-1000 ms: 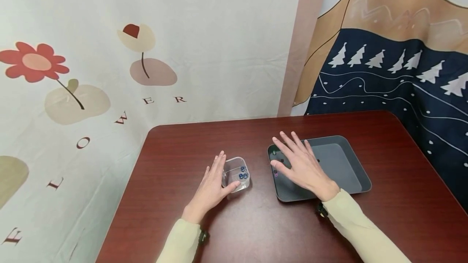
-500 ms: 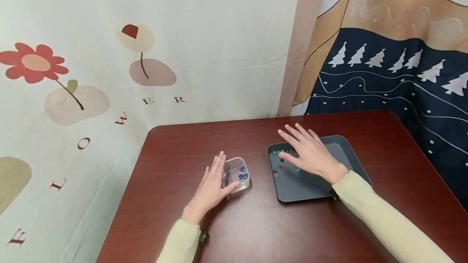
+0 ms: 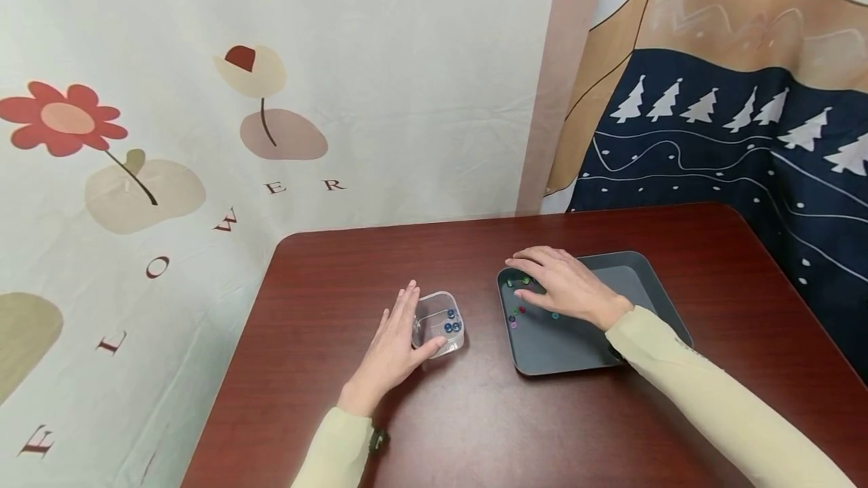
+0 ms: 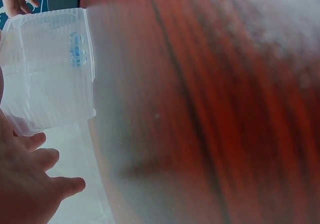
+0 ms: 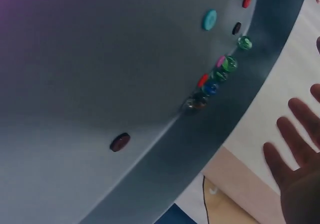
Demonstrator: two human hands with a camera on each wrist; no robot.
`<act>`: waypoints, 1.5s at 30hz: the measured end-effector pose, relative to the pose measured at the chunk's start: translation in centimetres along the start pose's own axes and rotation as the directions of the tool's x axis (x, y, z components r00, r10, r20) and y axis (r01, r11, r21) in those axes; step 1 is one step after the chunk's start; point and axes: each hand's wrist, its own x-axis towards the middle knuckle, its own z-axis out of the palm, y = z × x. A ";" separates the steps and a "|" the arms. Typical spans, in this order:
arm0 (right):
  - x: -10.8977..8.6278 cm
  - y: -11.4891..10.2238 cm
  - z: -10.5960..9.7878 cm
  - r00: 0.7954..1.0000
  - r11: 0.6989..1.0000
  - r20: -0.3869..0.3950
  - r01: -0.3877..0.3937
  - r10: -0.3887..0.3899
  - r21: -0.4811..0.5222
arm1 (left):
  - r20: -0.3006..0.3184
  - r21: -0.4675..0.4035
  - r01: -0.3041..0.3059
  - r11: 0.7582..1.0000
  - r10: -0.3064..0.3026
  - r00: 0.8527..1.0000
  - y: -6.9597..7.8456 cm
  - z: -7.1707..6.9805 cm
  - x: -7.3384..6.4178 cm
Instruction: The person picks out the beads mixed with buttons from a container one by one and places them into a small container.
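My left hand (image 3: pixel 386 356) rests against a small clear plastic box (image 3: pixel 427 310), fingers straight along its left side and thumb across the near side. Inside are blue marbles (image 3: pixel 448 327); the left wrist view shows them blurred through the wall of the box (image 4: pixel 50 84). Above the far left part of a dark grey tray (image 3: pixel 570 349), my right hand (image 3: pixel 570 286) hovers with loosely bent fingers. Glass marbles (image 5: pixel 229 63) and small buttons lie along that end, among them a turquoise button (image 5: pixel 210 19) and a dark brown button (image 5: pixel 120 142). Nothing shows between the right fingers.
Both containers stand on a reddish-brown wooden table (image 3: pixel 325 277), with a strip of bare tabletop between them. Behind the table hang a pale flower-print cloth (image 3: pixel 420 96) and a navy cloth with white trees (image 3: pixel 678 149).
My right hand rose slightly up and right, uncovering pieces in the tray, then came back down and left with its fingers more bent. The left hand and box have stayed put.
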 end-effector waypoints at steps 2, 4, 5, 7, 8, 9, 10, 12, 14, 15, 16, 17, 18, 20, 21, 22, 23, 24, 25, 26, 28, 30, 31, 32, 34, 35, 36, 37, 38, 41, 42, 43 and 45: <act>0.1 0.0 0.2 1.000 1.000 -0.005 0.022 -0.022 0.010 | 0.002 0.002 0.004 1.000 -0.004 1.000 0.0 0.0 0.0; 0.1 0.0 0.4 0.999 0.999 0.003 0.039 -0.039 0.023 | 0.005 0.004 0.007 1.000 -0.007 1.000 -0.1 0.0 0.0; 0.1 0.1 0.5 0.999 0.999 0.013 0.043 -0.043 0.030 | 0.007 0.004 0.009 1.000 -0.009 1.000 -0.1 0.0 0.0; 0.1 0.1 0.7 0.998 0.998 0.042 0.046 -0.048 0.044 | 0.012 0.005 0.012 1.000 -0.012 1.000 -0.1 0.1 -0.1; 0.1 0.1 0.8 0.997 0.998 0.057 0.048 -0.050 0.051 | 0.012 0.004 0.013 1.000 -0.013 1.000 -0.1 0.1 -0.1; 0.1 0.1 1.0 0.996 0.997 0.072 0.051 -0.055 0.056 | 0.012 0.004 0.013 1.000 -0.013 1.000 -0.1 0.1 -0.1; 0.1 0.1 1.2 0.994 0.997 0.087 0.053 -0.058 0.060 | 0.013 0.004 0.014 1.000 -0.014 1.000 -0.1 0.1 -0.1; 0.2 0.1 1.4 0.992 0.996 0.107 0.056 -0.063 0.067 | 0.012 0.000 0.015 1.000 -0.015 1.000 -0.1 0.1 -0.1; 0.3 0.1 1.7 0.991 0.996 0.113 0.058 -0.066 0.072 | 0.011 -0.002 0.014 1.000 -0.014 1.000 -0.1 0.1 -0.1; 0.4 0.1 1.8 0.991 0.995 0.113 0.059 -0.068 0.077 | 0.012 -0.001 0.014 1.000 -0.014 1.000 -0.1 0.1 -0.1; 0.4 0.2 1.9 0.991 0.995 0.112 0.060 -0.069 0.081 | 0.012 -0.003 0.013 1.000 -0.013 1.000 -0.1 0.1 -0.1; 0.4 0.2 2.0 0.991 0.995 0.109 0.063 -0.072 0.080 | 0.010 -0.003 0.010 1.000 -0.010 1.000 -0.1 0.0 -0.1; 0.5 0.2 2.1 0.992 0.995 0.105 0.067 -0.075 0.079 | 0.011 -0.003 0.009 1.000 -0.009 1.000 -0.1 0.0 -0.1; 0.5 0.3 2.2 0.992 0.994 0.096 0.075 -0.082 0.078 | 0.012 -0.004 0.007 1.000 -0.007 1.000 0.0 0.0 -0.1; 0.4 0.3 2.3 0.992 0.994 0.092 0.079 -0.086 0.075 | 0.014 -0.005 0.008 1.000 -0.008 1.000 0.0 0.0 -0.1; 0.5 0.3 2.4 0.992 0.994 0.087 0.083 -0.089 0.073 | 0.015 -0.006 0.008 1.000 -0.008 1.000 0.0 0.0 0.0; 0.4 0.3 2.5 0.993 0.994 0.082 0.084 -0.090 0.070 | 0.016 -0.005 0.009 1.000 -0.008 1.000 0.1 0.0 0.0; 0.5 0.3 2.6 0.993 0.994 0.080 0.080 -0.086 0.070 | 0.018 -0.006 0.010 1.000 -0.010 1.000 0.1 0.0 0.0; 0.5 0.3 2.6 0.994 0.995 0.080 0.075 -0.080 0.067 | 0.019 -0.007 0.011 1.000 -0.011 1.000 0.1 0.0 0.0; 0.5 0.3 2.7 0.994 0.996 0.081 0.066 -0.072 0.065 | 0.020 -0.006 0.013 1.000 -0.013 1.000 0.1 0.0 0.0; 0.5 0.2 2.8 0.995 0.997 0.087 0.046 -0.051 0.061 | 0.019 -0.005 0.012 1.000 -0.012 1.000 0.1 0.0 0.0; 0.6 0.2 2.8 0.995 0.998 0.091 0.027 -0.032 0.055 | 0.019 -0.007 0.013 1.000 -0.013 1.000 0.0 0.0 0.0; 0.6 0.2 2.9 0.996 0.998 0.091 0.021 -0.026 0.053 | 0.020 -0.008 0.014 1.000 -0.014 1.000 0.1 0.0 0.0; 0.7 0.2 3.0 0.996 0.998 0.092 0.014 -0.018 0.053 | 0.021 -0.008 0.015 1.000 -0.015 1.000 0.1 0.0 0.0; 0.8 0.2 3.2 0.995 0.999 0.096 0.009 -0.014 0.049 | 0.023 -0.011 0.016 1.000 -0.016 1.000 0.1 0.0 0.0; 0.9 0.2 3.3 0.995 0.999 0.100 0.011 -0.016 0.045 | 0.026 -0.013 0.018 1.000 -0.018 0.999 0.1 -0.1 0.0; 0.9 0.2 3.4 0.995 0.999 0.101 0.016 -0.019 0.040 | 0.029 -0.013 0.020 1.000 -0.019 0.999 0.1 -0.1 0.0; 1.0 0.2 3.5 0.994 0.999 0.103 0.019 -0.023 0.035 | 0.030 -0.015 0.021 1.000 -0.020 0.999 0.1 -0.1 0.0; 1.0 0.2 3.6 0.994 0.999 0.104 0.023 -0.026 0.030 | 0.031 -0.014 0.021 1.000 -0.021 0.999 0.1 -0.1 0.0; 1.1 0.1 3.8 0.995 0.999 0.093 0.040 -0.040 0.008 | 0.032 -0.016 0.023 1.000 -0.023 0.999 0.0 -0.1 0.0; 1.1 0.1 3.9 0.995 0.999 0.088 0.043 -0.043 0.000 | 0.032 -0.015 0.024 1.000 -0.023 0.999 0.0 -0.1 0.0; 1.1 0.1 3.9 0.995 0.999 0.085 0.045 -0.044 -0.006 | 0.031 -0.015 0.023 1.000 -0.022 0.999 0.0 -0.1 0.0; 1.1 0.1 4.1 0.996 0.999 0.077 0.049 -0.048 -0.019 | 0.030 -0.014 0.022 1.000 -0.022 0.999 -0.1 -0.1 -0.1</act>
